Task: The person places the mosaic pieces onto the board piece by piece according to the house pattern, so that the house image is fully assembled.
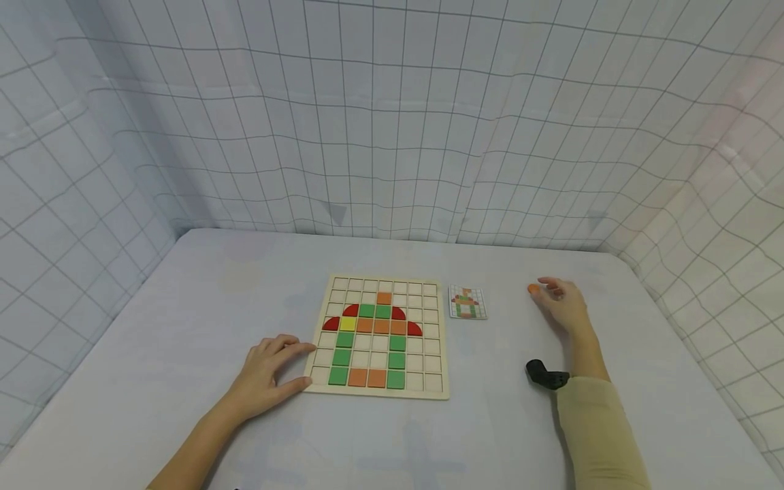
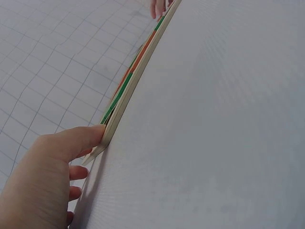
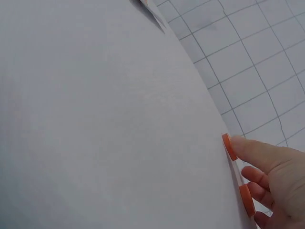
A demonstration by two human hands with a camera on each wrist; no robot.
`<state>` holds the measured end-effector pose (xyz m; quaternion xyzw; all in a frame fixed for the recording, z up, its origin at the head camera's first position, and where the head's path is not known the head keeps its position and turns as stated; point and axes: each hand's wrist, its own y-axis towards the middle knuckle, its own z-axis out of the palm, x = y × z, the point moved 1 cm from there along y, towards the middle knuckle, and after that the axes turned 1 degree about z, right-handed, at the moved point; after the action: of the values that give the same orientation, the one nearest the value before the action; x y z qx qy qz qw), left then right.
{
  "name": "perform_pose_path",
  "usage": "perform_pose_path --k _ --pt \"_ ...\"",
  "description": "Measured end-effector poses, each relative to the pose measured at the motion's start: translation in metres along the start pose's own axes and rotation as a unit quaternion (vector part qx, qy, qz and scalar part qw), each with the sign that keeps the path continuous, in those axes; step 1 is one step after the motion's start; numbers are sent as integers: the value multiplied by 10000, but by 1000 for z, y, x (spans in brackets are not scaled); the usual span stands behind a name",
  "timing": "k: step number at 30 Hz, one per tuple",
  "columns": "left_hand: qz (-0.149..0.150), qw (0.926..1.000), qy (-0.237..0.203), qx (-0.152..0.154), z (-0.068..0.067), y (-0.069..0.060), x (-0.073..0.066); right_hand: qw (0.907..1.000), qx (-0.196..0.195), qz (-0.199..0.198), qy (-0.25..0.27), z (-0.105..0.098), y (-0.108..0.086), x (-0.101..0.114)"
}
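Observation:
A wooden grid board [image 1: 431,367] lies on the table with green, orange, red and one yellow piece in its cells. My left hand [image 1: 269,371] is at its left side, fingers fairly straight. The thumb and a fingertip touch the board's edge, also seen with the left hand [image 2: 47,167] in the left wrist view. My right hand [image 1: 566,303] is at the far right, its thumb on a small orange piece [image 1: 534,289], seemingly pinched against the index finger. In the right wrist view, a second orange piece [image 3: 247,200] sits beside the other fingers.
A small pattern card [image 1: 468,303] with a coloured picture lies just right of the board. A black device [image 1: 545,376] is at the right wrist. White cloth with grid lines [image 1: 392,136] hangs behind and at the sides of the table [image 1: 245,286].

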<state>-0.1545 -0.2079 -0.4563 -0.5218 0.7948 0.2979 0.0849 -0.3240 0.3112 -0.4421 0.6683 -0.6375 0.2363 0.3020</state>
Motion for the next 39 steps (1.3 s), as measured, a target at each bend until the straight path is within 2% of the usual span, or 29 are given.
perform_pose_path --k 11,20,28,33,39 --pt "22 10000 -17 1 0 0 1 9981 -1 -44 -621 6 3 -6" --pt "51 10000 5 -20 -1 -1 1 9968 -352 -95 -707 11 3 -5" --pt "84 10000 0 -42 0 -1 2 9961 -419 -124 -762 11 4 -4" --pt "49 10000 1 -2 -1 0 1 9964 -523 -369 -553 12 5 7" --pt "6 10000 -17 12 -1 0 0 9944 -639 -796 -262 15 11 37"
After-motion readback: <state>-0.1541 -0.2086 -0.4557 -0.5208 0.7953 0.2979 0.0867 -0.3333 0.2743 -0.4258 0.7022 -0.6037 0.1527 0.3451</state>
